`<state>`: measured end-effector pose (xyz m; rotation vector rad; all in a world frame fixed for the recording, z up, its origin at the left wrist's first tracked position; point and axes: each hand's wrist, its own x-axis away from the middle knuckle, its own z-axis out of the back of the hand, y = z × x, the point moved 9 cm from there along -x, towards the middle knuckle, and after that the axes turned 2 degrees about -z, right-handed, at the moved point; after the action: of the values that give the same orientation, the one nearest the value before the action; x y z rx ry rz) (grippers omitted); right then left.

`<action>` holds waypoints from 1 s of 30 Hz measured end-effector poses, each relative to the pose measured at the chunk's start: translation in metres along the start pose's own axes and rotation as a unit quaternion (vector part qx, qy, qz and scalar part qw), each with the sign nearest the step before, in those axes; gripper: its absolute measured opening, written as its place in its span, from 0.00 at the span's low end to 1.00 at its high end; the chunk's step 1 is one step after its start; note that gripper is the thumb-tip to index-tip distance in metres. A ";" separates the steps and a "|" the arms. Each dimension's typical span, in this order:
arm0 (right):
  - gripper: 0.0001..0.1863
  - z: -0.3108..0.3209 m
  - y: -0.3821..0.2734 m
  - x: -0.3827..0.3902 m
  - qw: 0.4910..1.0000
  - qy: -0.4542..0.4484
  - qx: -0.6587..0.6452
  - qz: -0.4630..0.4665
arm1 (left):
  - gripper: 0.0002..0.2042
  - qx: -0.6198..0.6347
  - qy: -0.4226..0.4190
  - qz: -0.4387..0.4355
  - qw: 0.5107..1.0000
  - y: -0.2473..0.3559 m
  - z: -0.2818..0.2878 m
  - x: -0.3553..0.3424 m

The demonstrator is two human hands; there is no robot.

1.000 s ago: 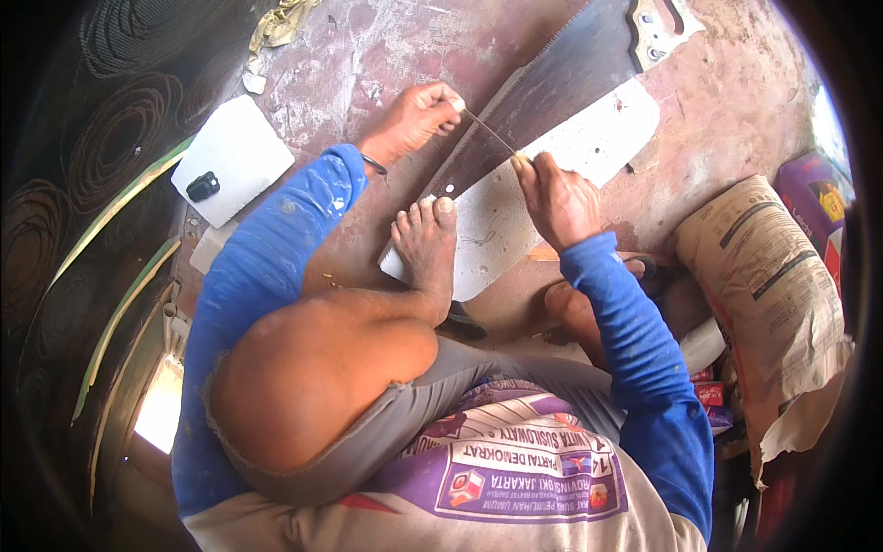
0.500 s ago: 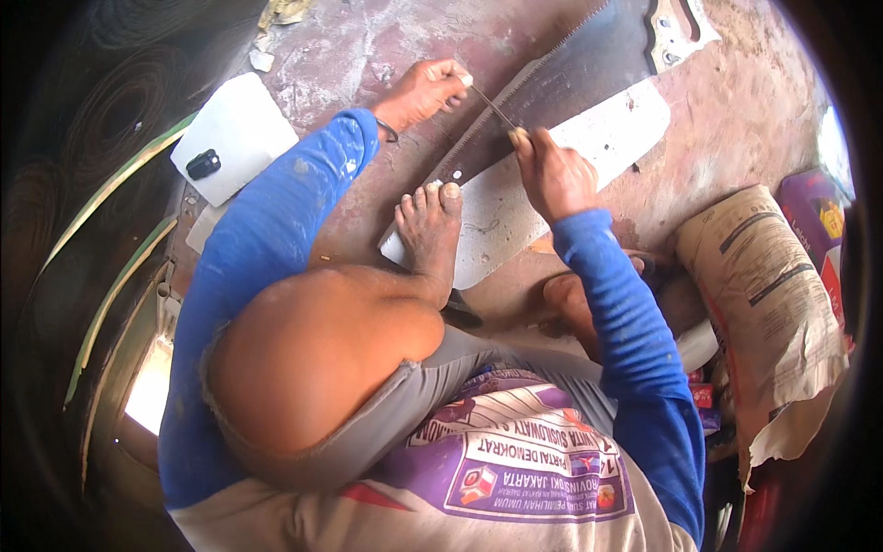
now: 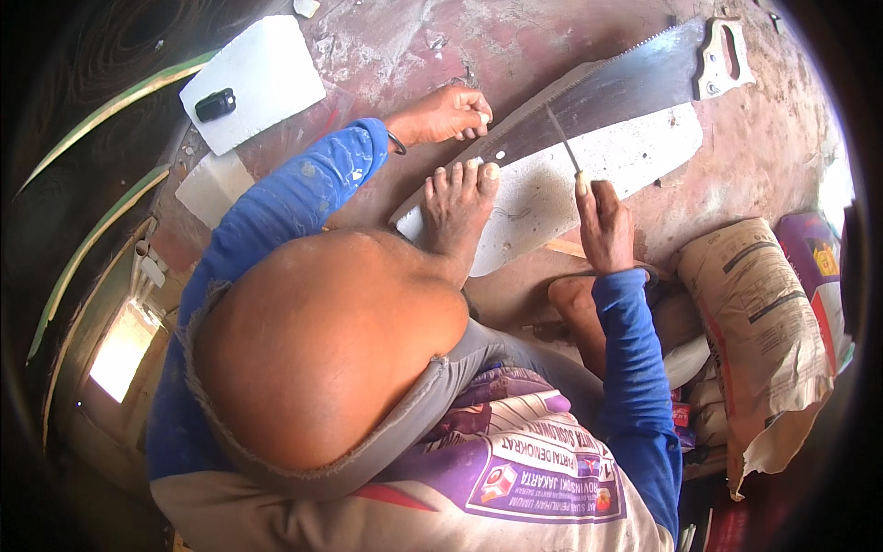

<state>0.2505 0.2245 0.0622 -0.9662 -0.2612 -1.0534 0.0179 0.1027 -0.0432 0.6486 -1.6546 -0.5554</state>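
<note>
My right hand (image 3: 605, 225) grips a thin file (image 3: 564, 138) by its pale handle, its dark blade slanting up and left over the saw plate. A wide handsaw (image 3: 625, 92) lies on a white slab (image 3: 543, 202), its toothed edge facing away and its pale handle (image 3: 724, 60) at the far right. My bare foot (image 3: 457, 202) rests on the saw's narrow end and the slab. Beyond the toes, left of the saw, my left hand (image 3: 441, 115) is curled with thumb against fingers, apart from the file. Nothing shows in it.
At the far left a small black object (image 3: 215, 105) sits on another white slab (image 3: 262, 74). Curved greenish strips (image 3: 110, 110) edge the left side. A torn brown paper sack (image 3: 759, 313) and a purple bag (image 3: 814, 248) stand at the right.
The file has left my left hand's fingertips and swung more upright as my right hand drew back to the right. The saw and slab sit farther right in view.
</note>
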 end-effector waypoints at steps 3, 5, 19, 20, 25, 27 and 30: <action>0.16 -0.020 0.010 0.023 1.000 -0.024 0.009 0.001 | 0.11 -0.002 -0.009 -0.002 1.000 -0.008 -0.004 0.008; 0.14 -0.035 0.002 0.034 1.000 -0.020 -0.008 -0.001 | 0.11 -0.006 -0.002 -0.002 1.000 -0.013 -0.002 0.011; 0.15 -0.058 -0.028 0.042 0.998 -0.062 0.012 -0.007 | 0.15 0.022 0.035 -0.029 0.999 -0.031 -0.001 0.022; 0.15 -0.057 -0.029 0.043 0.998 -0.065 0.017 -0.001 | 0.16 0.022 0.035 -0.033 0.999 -0.030 -0.002 0.023; 0.15 -0.053 -0.033 0.045 0.997 -0.055 0.036 0.042 | 0.15 0.055 0.033 -0.022 0.998 -0.029 -0.008 0.025; 0.15 -0.054 -0.034 0.043 0.997 -0.057 0.041 0.044 | 0.15 0.058 0.024 -0.026 0.998 -0.028 -0.010 0.026; 0.15 -0.055 -0.035 0.040 0.996 -0.063 0.048 0.044 | 0.13 0.051 0.029 -0.027 0.998 -0.028 -0.015 0.027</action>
<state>0.2286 0.1523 0.0740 -0.9500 -0.3663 -0.8937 0.0324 0.0635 -0.0404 0.7791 -1.6218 -0.4896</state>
